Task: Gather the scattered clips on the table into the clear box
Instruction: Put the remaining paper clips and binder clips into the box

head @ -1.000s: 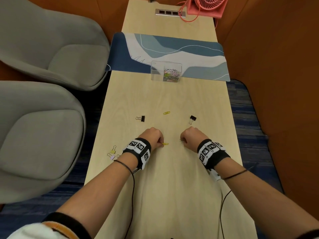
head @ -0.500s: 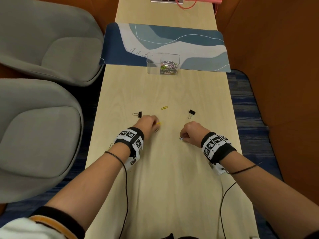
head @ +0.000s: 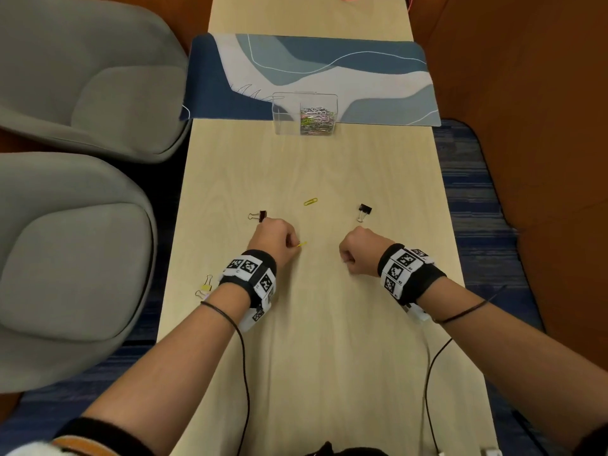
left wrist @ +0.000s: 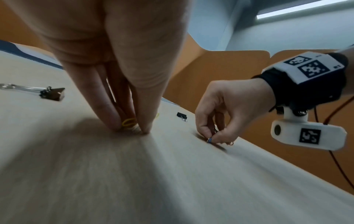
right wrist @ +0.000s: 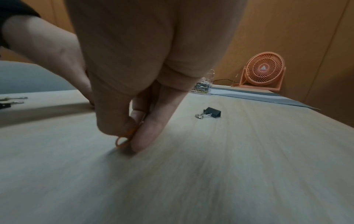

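Clear box: I am seeing the clear box (head: 304, 113) standing at the far end of the bench (head: 329, 357), on the near edge of a blue patterned mat (head: 329, 70); a heap of mixed-colour paper clips is filling its right half.
Left grip: my left hand (head: 274, 238) is pinching a yellow paper clip (left wrist: 128, 122) between thumb and fingertips, which are touching the bench.
Right grip: my right hand (head: 360, 251) is pinching an orange paper clip (right wrist: 123, 140) against the bench; from the left wrist camera a small blue piece is also showing at those fingertips, and I cannot tell what it is.
Loose clips: a second yellow clip (head: 310, 202) is lying between the hands and the box. One black binder clip (head: 258, 215) is sitting just beyond my left knuckles, another black binder clip (head: 364, 212) just beyond my right hand.
Bench edge: a yellow binder clip (head: 206, 284) and a pale one touching it are lying near the left edge, beside my left wrist.
Surroundings: two grey chairs (head: 75, 258) are standing left of the bench; an orange fan (right wrist: 262, 72) is sitting past the mat.
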`<state>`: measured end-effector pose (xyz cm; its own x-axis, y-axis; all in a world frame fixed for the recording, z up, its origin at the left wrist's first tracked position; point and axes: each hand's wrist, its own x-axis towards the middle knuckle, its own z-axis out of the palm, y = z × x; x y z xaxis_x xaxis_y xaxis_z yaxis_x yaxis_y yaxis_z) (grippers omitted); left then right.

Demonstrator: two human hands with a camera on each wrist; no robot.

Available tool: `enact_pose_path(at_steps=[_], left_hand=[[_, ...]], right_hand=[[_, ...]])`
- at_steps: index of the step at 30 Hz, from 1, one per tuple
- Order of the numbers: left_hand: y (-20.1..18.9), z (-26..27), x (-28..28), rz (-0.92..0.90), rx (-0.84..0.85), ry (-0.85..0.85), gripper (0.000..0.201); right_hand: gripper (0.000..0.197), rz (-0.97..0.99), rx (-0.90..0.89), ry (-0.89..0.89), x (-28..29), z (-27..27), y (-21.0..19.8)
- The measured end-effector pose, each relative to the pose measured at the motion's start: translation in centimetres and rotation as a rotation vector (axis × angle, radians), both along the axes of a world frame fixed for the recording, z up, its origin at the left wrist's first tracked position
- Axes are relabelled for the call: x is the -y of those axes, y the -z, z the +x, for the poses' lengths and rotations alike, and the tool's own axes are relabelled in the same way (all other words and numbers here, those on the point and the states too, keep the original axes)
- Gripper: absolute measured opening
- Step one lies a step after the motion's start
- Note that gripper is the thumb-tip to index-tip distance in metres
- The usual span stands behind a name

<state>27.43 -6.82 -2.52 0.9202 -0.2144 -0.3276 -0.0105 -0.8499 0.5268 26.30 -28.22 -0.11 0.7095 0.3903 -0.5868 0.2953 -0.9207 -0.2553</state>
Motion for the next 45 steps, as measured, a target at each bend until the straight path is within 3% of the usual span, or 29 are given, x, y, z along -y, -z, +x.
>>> enact_pose_path(at_steps=[8,13,18,28,32,45], left_hand=[[-0.3,1.3,0.8,-0.044,-0.058,0.034,0.011],[-0.1,1.5,1.6,0.136,-0.113,0.164,0.032],[-1.0,5.5,1.9,0.116,-0.079,0.095,0.036],[-0.2,8.2,2.9,0.083,0.137,0.116,0.016],[0.1,8.1,3.5,0.155,0.118,0.147,0.023],[0.3,8.9,3.6,0.188,0.074,0.225,0.018]], right_hand=[[0.015,-0.044,-0.005,0.055,-1.2,0.2,-0.2],[0.015,-0.044,-0.001,0.100,-1.4,0.4,0.1],[0.016,0.003,-0.002,0.177,-1.3,1.0,0.3],[0.017,0.074,-0.016,0.281,-0.7,1.5,1.4],[0.017,0.078,-0.011,0.278,-0.8,2.1,1.5],[0.016,0.085,0.014,0.317,-0.9,2.8,2.4]])
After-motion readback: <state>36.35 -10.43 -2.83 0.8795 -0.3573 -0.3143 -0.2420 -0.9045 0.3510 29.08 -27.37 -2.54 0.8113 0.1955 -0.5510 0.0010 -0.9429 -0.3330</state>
